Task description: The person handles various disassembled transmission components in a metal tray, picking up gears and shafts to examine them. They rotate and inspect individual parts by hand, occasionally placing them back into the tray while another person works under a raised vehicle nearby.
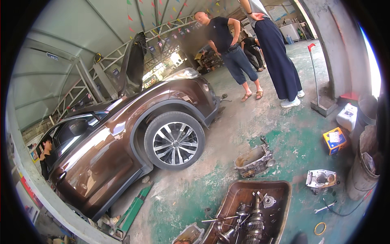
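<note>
1. Neither hand shows in the view, so I cannot tell whether the fingers are wide, narrow or holding anything.
2. Nearest lies a rusty tray (284,191) on the floor, holding a gear shaft (254,221) and loose small parts.
3. Just beyond sits a gearbox case (254,159); to the right, a smaller housing (321,178), a wrench (325,208) and a yellow ring (319,228).
4. Risk — the loose parts lie scattered underfoot; a careless step could kick or lose one, likely on this wet-looking floor (195,191).
5. Farther off, a brown car (122,134) with hood up; two people (260,53) stand past it.
</note>
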Available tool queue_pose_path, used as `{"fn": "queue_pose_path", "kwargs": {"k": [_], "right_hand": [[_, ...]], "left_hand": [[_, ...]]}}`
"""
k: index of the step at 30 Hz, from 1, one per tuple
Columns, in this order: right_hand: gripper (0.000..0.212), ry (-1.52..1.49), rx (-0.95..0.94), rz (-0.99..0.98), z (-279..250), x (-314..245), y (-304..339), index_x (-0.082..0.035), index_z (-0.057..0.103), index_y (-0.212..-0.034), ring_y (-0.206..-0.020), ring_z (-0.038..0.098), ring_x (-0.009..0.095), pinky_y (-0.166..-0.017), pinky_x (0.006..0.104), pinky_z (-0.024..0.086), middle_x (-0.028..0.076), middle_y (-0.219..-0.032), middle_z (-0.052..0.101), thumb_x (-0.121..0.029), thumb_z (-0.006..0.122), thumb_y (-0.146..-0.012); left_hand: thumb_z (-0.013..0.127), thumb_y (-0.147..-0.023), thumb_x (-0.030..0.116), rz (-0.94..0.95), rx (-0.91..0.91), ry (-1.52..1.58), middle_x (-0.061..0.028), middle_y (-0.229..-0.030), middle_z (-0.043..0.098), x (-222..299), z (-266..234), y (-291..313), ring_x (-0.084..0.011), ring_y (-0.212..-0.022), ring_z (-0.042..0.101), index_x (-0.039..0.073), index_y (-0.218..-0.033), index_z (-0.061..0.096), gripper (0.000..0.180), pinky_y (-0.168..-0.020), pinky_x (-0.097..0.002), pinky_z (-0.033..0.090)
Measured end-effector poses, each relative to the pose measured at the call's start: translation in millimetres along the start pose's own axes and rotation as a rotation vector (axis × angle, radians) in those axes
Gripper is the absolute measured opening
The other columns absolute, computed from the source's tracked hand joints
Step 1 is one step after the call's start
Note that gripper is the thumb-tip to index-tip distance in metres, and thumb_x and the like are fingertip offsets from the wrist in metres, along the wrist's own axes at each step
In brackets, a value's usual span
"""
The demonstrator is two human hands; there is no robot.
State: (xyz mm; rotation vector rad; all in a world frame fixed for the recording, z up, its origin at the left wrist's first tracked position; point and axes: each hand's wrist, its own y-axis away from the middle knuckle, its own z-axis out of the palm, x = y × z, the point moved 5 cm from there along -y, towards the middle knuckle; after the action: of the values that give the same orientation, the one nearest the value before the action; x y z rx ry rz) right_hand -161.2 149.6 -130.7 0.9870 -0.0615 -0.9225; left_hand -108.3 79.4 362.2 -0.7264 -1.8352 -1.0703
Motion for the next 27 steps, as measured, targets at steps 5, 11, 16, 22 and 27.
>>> {"fn": "queue_pose_path", "kwargs": {"k": [5,11,16,22,27], "right_hand": [[0.028,-0.009,-0.066,0.043,13,-13,5,-0.005,0.062,-0.111,-0.086,0.061,0.023,-0.078,0.0369,0.050,0.010,-0.102,0.065,-0.027,0.057,-0.094],[0.031,0.008,-0.179,0.100,11,-16,16,-0.007,0.062,-0.113,-0.092,0.060,0.022,-0.083,0.0366,0.048,0.008,-0.106,0.065,-0.031,0.054,-0.095],[0.034,0.051,-0.300,0.204,-14,-27,26,-0.009,0.062,-0.115,-0.097,0.059,0.022,-0.086,0.0364,0.047,0.007,-0.109,0.064,-0.035,0.051,-0.095],[0.038,0.039,-0.394,0.277,-33,-31,6,-0.011,0.062,-0.116,-0.103,0.058,0.021,-0.091,0.0362,0.045,0.006,-0.113,0.064,-0.039,0.047,-0.096],[0.042,0.002,-0.475,0.292,-32,-29,2,-0.012,0.058,-0.123,-0.112,0.053,0.023,-0.098,0.0378,0.040,0.007,-0.122,0.059,-0.042,0.044,-0.097]], "left_hand": [[0.068,-0.089,0.035,0.006,-0.036,0.003,-0.0133,-0.124,0.054,4,6,2,-0.0232,-0.112,0.052,0.000,-0.131,0.048,0.058,-0.093,-0.0389,0.046],[0.067,-0.090,0.037,0.043,-0.064,0.013,-0.0126,-0.124,0.054,-2,7,9,-0.0224,-0.112,0.051,0.000,-0.132,0.048,0.059,-0.095,-0.0391,0.044],[0.066,-0.090,0.038,0.146,-0.050,0.074,-0.0120,-0.124,0.053,-6,14,14,-0.0217,-0.113,0.049,0.001,-0.133,0.047,0.060,-0.096,-0.0392,0.043],[0.066,-0.091,0.040,0.186,-0.007,0.164,-0.0113,-0.124,0.053,-10,0,21,-0.0209,-0.114,0.048,0.002,-0.134,0.047,0.061,-0.098,-0.0394,0.042],[0.067,-0.090,0.041,0.291,0.057,0.368,-0.0095,-0.116,0.058,-1,-27,31,-0.0207,-0.104,0.053,0.000,-0.131,0.050,0.060,-0.089,-0.0373,0.047]]}}
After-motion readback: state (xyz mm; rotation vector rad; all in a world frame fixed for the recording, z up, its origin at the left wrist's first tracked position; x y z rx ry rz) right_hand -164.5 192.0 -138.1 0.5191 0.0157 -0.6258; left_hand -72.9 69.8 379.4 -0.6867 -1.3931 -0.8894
